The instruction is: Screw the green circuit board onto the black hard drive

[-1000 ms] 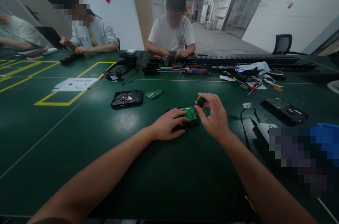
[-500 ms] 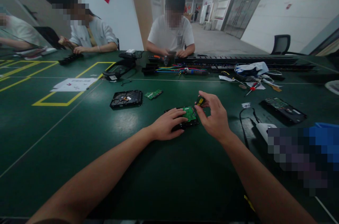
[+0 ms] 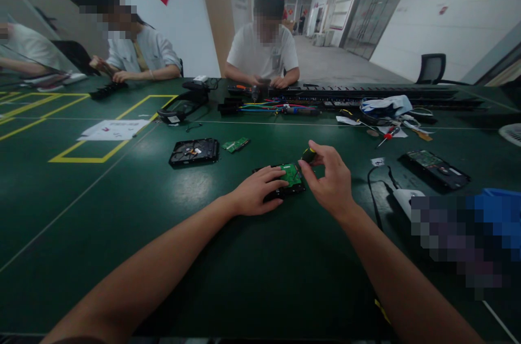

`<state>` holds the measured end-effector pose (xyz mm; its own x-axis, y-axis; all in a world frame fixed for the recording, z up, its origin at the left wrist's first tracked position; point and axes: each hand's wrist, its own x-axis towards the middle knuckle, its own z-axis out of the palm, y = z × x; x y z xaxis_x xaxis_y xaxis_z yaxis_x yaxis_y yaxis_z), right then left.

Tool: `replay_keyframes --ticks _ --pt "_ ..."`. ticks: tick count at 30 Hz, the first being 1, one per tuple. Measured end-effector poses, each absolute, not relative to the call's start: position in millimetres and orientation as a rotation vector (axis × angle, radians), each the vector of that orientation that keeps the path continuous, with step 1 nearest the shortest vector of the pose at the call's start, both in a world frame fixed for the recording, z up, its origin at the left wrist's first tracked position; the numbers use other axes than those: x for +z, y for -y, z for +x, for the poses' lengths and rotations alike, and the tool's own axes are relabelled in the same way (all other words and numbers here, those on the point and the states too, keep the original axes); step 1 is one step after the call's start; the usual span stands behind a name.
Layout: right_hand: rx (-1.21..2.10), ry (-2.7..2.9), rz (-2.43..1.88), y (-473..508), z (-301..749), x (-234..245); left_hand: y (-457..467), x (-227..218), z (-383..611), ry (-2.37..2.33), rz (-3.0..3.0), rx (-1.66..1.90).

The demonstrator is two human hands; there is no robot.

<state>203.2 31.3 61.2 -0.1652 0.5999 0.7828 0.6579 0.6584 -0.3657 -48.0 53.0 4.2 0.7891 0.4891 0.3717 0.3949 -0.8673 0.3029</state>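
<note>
A small hard drive (image 3: pixel 293 184) with a green circuit board on top lies on the dark green table (image 3: pixel 122 214) in front of me. My left hand (image 3: pixel 257 191) lies flat over its left side, fingers stretched across the board. My right hand (image 3: pixel 330 178) is closed around a black and yellow screwdriver (image 3: pixel 307 155), whose tip points down at the board's right edge.
A second opened drive (image 3: pixel 194 151) and a loose green board (image 3: pixel 236 144) lie to the left. Another drive (image 3: pixel 436 169), a cable and a white box (image 3: pixel 407 198) sit to the right. Coloured wires, tools and a cloth lie further back. Two people work across the table.
My right hand has turned slightly on the screwdriver, the handle showing more yellow half a second ago than now. My left hand has stayed on the drive.
</note>
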Motion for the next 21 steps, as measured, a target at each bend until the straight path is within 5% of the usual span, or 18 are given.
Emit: replay_keyframes --ticks 21 --pt "-0.035 1.819 -1.012 -28.0 197.4 65.7 -52.6 4.2 -48.3 -0.702 2.775 0.654"
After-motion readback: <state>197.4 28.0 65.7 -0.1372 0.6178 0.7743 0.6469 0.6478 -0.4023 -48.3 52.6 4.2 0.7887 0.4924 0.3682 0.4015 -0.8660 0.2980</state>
